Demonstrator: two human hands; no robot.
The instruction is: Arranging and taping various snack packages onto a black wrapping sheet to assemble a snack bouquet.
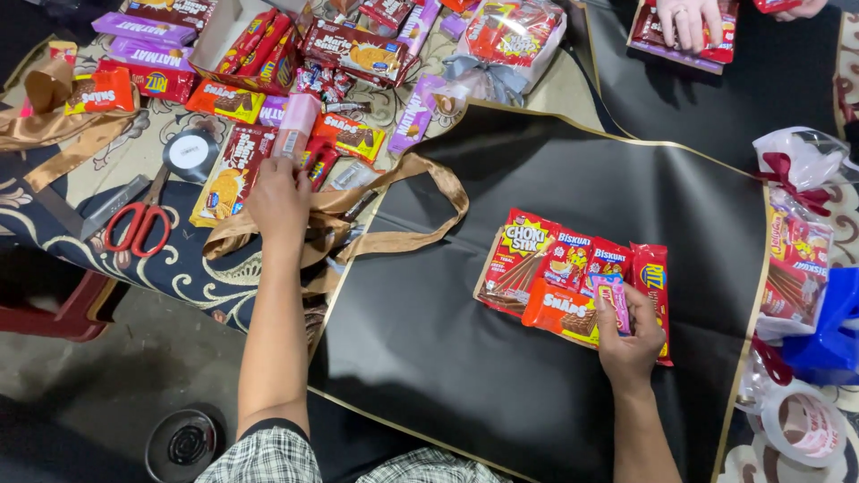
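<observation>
Left hand (279, 199) gripping pink packet (293, 130), right hand (628, 344) pinching small pink packet (614, 300) atop snack bundle (573, 273)

You get even, fairly bright overhead light, no hard shadows. The black wrapping sheet (501, 268) shows soft sheen along its creases, and glossy snack packets (573, 273) throw small glare spots. The lower left floor (116, 376) sits dim. Your left hand (279, 201) and right hand (629, 344) are reasonably sharp; fine print further up the table softens. Wide lens bends the edges, corners stretch slightly.
</observation>
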